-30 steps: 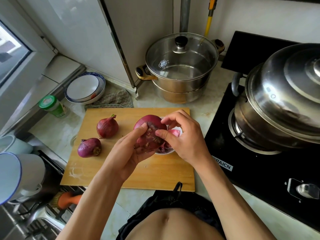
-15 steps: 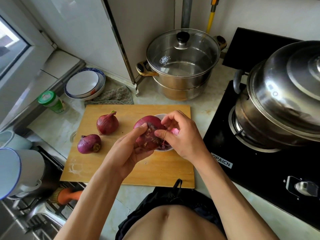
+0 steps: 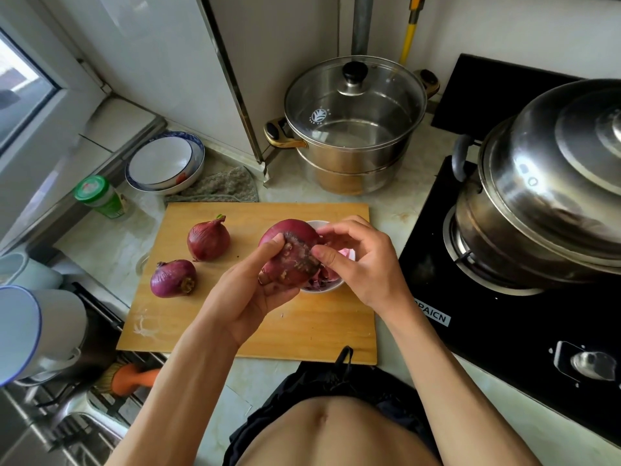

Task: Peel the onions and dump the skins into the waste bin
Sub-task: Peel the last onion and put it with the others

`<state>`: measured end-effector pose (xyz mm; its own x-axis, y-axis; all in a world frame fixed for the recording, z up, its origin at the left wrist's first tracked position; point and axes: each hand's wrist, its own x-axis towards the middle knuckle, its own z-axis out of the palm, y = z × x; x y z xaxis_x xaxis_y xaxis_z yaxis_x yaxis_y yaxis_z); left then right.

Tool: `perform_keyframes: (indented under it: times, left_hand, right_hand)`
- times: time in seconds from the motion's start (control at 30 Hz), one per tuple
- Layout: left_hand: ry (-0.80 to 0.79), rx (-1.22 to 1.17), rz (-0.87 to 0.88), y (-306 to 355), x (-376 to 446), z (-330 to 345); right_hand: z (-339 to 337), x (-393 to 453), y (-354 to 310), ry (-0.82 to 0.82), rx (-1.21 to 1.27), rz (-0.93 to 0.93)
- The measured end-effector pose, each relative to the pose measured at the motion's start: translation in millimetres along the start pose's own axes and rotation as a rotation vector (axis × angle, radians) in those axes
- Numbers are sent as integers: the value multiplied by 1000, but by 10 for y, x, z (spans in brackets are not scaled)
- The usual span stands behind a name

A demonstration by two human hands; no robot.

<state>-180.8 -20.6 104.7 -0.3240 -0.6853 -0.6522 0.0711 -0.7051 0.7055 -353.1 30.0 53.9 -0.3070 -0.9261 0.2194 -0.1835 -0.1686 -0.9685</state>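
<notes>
My left hand [image 3: 250,290] grips a big red onion [image 3: 293,253] from below, root end towards me, above the wooden cutting board [image 3: 302,334]. My right hand [image 3: 359,264] is at the onion's right side, its thumb and fingertips pinching at the loose skin there. Under the onion stands a small white bowl [image 3: 324,286] with purple skins in it, mostly hidden. Two more red onions lie on the board's left part: one with a stalk [image 3: 208,242], one nearer me [image 3: 173,278]. No waste bin is in view.
A lidded steel pot [image 3: 353,129] stands behind the board. A large covered steamer [image 3: 544,203] sits on the black gas hob [image 3: 504,331] at right. Stacked bowls [image 3: 164,163], a cloth [image 3: 221,186] and a green-capped jar [image 3: 100,196] lie at left; mugs [image 3: 37,331] over the sink.
My right thumb has shifted a little along the onion's root end while the left hand turned the onion slightly. The other onions have not moved.
</notes>
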Motion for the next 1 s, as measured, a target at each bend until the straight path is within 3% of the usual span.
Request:
perform_keyframes:
  times: [1.0]
  left_hand:
    - [19,-168,-77,-65,67,28]
  right_hand:
    - [-2,-79,-72,-6,-99,-1]
